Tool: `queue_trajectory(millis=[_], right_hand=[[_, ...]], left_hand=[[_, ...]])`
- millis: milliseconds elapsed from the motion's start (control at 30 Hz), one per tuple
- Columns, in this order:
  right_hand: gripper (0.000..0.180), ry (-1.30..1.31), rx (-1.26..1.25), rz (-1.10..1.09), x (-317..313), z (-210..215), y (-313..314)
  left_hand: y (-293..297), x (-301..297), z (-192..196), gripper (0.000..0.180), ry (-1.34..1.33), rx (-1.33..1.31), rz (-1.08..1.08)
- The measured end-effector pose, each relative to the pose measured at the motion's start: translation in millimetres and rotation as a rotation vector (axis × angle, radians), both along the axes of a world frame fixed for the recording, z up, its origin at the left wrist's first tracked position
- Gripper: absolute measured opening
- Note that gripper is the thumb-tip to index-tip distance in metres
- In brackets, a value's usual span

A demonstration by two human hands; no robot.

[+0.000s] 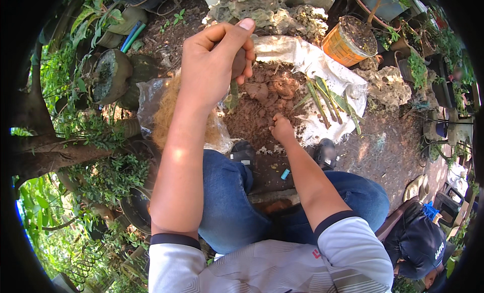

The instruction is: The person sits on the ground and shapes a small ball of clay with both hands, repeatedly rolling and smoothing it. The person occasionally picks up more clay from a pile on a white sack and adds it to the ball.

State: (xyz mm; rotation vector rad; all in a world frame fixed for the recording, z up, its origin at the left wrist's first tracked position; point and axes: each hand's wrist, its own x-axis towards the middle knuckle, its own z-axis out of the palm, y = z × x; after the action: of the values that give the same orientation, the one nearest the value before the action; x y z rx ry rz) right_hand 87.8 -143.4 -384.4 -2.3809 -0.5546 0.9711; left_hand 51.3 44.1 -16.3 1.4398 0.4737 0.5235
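Reddish soil (267, 99) heaps on a white sack (307, 56) at twelve o'clock. Left hand (214, 61), raised, pinches a green cutting (233, 91). Right hand (281, 127), at centre, digs closed fingers into the soil. More cuttings (327, 99) lie at two o'clock.

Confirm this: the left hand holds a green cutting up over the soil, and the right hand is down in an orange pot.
Not quite. In the head view the right hand is down in the soil, not the pot. The left hand does hold the cutting.

Soil (272, 99) upper centre: crumbly, matt. White sack (307, 56) under it: coarse woven plastic. My jeans (227, 202): denim. Orange pot (343, 48) upper right: ribbed plastic.
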Motion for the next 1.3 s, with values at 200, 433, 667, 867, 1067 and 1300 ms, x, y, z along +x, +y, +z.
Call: queue_trajectory(millis=[200, 433, 667, 867, 1067, 1300], right_hand=[[0.038, -0.189, 0.063, -0.016, -5, -5, 0], [0.028, 0.001, 0.03, -0.041, 0, 4, 7], [0.022, -0.127, 0.094, -0.06, 4, -7, 12], [0.021, -0.179, 0.09, 0.001, 8, -13, 4], [0.025, -0.201, 0.025, 0.036, 10, -16, -3], [0.034, -0.19, -0.266, 0.062, 12, -16, -4]], left_hand=[[-3, -1, 0, 0.041, 0.057, 0.033, -0.031], [-2, 0, -1, 0.04, 0.069, 0.043, -0.04], [1, -1, -3, 0.039, 0.095, 0.037, -0.025], [2, -3, -4, 0.039, 0.095, 0.047, -0.036], [2, -2, -5, 0.038, 0.104, 0.017, -0.026], [5, -2, -5, 0.038, 0.112, 0.022, -0.059]])
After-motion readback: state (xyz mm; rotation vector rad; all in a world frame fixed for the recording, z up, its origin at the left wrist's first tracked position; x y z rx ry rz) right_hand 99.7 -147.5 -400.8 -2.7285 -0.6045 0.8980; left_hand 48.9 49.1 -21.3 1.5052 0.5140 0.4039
